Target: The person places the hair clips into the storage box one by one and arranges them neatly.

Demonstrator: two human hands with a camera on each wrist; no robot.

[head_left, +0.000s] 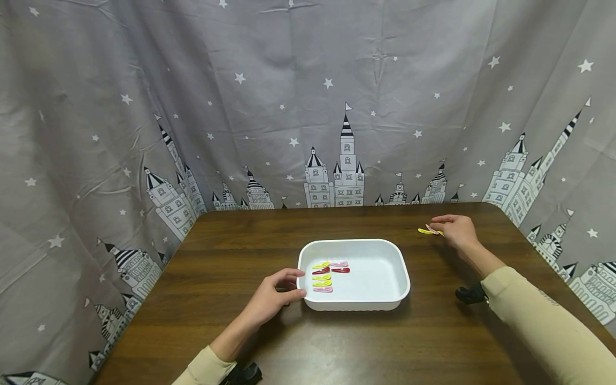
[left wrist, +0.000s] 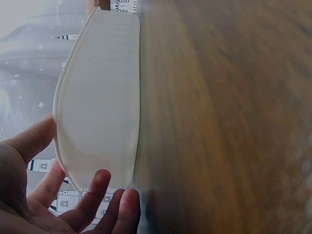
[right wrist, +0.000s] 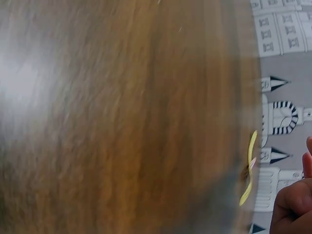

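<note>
A white tray sits mid-table with several hair clips lying at its left side. Among them are a yellow clip, a red clip and a pink clip. My left hand grips the tray's left rim, thumb and fingertips at its edge; the left wrist view has the tray wall beside those fingers. Toward the far right, my right hand hovers over a small pile of yellow clips with a pink clip among them. In the right wrist view, the hand's fingertips are partly cut off.
The brown wooden table reaches back to a grey curtain printed with castles and stars. The small clip pile lies near the table's far edge, to the right of the tray. Dark straps circle the wrists.
</note>
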